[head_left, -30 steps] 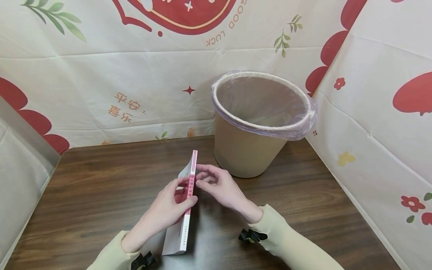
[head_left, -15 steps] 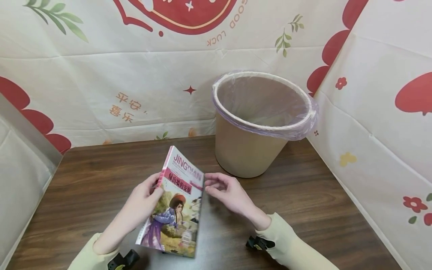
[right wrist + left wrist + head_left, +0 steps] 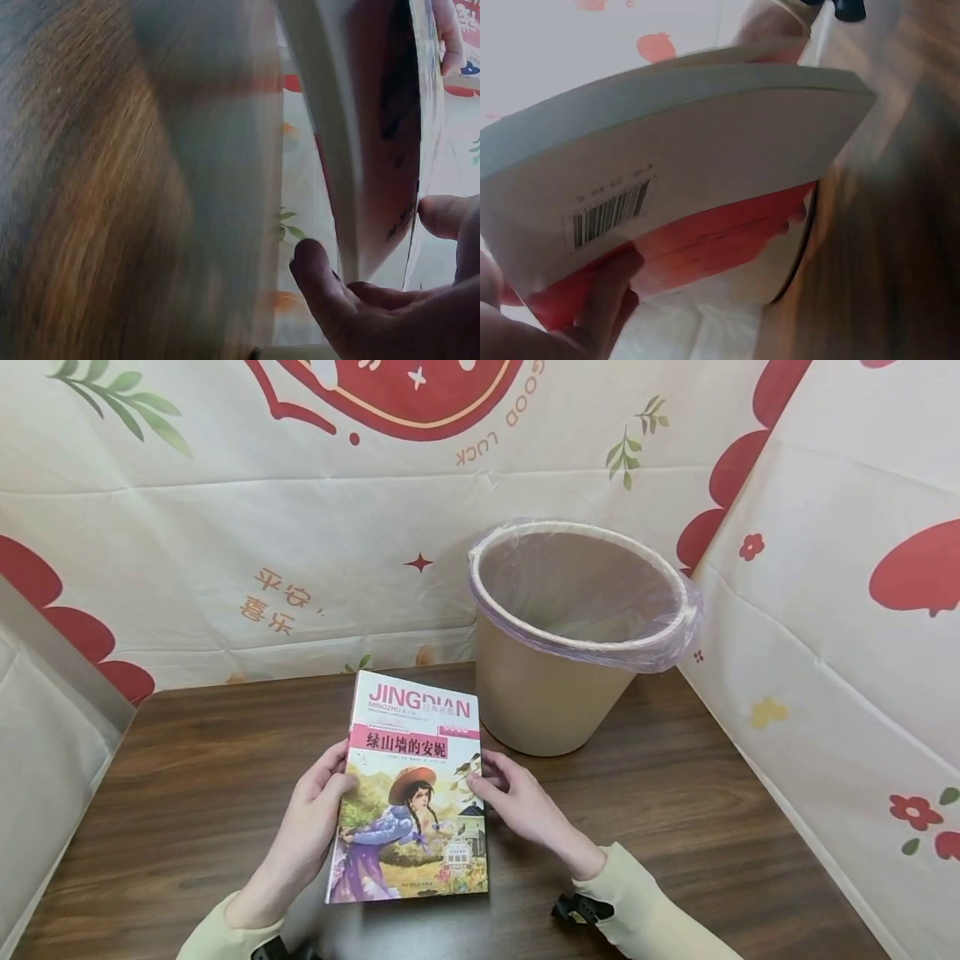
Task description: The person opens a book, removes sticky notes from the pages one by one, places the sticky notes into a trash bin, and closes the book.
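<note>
A paperback book [image 3: 412, 793] with an illustrated front cover and a pink title band faces up, tilted, between both hands in the head view. My left hand [image 3: 303, 818] grips its spine side, thumb at the front edge. In the left wrist view the fingers [image 3: 611, 296] lie against the back cover, beside a barcode. My right hand [image 3: 528, 806] pinches the opposite edge, its thumb touching the front cover. The right wrist view shows the front cover standing slightly apart from the page block [image 3: 330, 135]. The underside is hidden in the head view.
A beige waste bin [image 3: 551, 702] with a thin purple-tinted liner stands on the wooden table [image 3: 217, 760], behind and right of the book. Printed white cloth [image 3: 375, 543] hangs at the back and sides.
The book has turned from its spine facing up to its front cover facing me. My right hand, earlier beside the book with bent fingers, now holds its right edge.
</note>
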`<state>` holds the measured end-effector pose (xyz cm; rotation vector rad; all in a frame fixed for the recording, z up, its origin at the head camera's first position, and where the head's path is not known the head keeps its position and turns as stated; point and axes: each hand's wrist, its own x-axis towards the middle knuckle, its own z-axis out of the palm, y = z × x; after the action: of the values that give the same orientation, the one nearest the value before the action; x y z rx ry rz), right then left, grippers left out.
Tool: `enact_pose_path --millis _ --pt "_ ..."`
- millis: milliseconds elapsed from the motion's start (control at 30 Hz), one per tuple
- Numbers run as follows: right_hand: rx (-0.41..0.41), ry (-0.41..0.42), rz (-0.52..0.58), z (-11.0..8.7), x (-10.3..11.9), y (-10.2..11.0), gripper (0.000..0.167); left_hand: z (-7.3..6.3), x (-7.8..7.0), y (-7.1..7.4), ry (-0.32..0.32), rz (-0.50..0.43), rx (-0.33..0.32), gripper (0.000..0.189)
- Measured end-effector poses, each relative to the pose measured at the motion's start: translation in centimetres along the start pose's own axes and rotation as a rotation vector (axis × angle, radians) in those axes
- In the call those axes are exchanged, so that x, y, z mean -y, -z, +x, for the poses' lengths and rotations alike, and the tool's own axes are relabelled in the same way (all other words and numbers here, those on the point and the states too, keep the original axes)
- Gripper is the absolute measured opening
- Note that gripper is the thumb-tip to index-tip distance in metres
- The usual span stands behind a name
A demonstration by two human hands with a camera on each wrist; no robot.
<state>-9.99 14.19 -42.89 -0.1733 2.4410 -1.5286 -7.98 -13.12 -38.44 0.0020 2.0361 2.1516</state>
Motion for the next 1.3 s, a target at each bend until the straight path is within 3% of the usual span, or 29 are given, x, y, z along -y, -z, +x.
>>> enact_pose_path --millis 100,267,433,600,767,1000,1200,1300 --pt "0.075 -0.020 0.053 0.1 -0.3 0.6 0.056 0.3 0.7 -0.2 0.031 -0.113 0.037 0.059" --pt "0.191 -0.067 0.184 0.4 -0.6 1.2 0.050 0.8 1.7 -0.2 0.081 -0.207 0.077 0.060" --pt "0.181 -0.074 0.211 0.6 -0.8 1.4 0.050 0.9 2.1 -0.4 0.106 -0.224 0.078 0.057" --pt "0.130 -0.057 0.165 0.6 -0.9 1.6 0.046 1.0 2.5 -0.3 0.110 -0.190 0.067 0.063" --pt "0.096 -0.040 0.055 0.5 -1.2 1.6 0.042 1.0 3.1 0.1 0.142 -0.046 0.037 0.065" --pt "0.051 -0.032 -0.071 0.0 -1.5 1.2 0.042 1.2 4.1 0.7 0.122 0.290 -0.014 0.065" --pt "0.064 0.011 -0.132 -0.1 -1.6 0.9 0.018 1.3 4.8 1.0 0.077 0.519 -0.014 0.065" --pt "0.070 0.028 -0.179 -0.2 -1.4 0.9 0.015 1.2 5.0 1.1 0.069 0.620 -0.007 0.064"
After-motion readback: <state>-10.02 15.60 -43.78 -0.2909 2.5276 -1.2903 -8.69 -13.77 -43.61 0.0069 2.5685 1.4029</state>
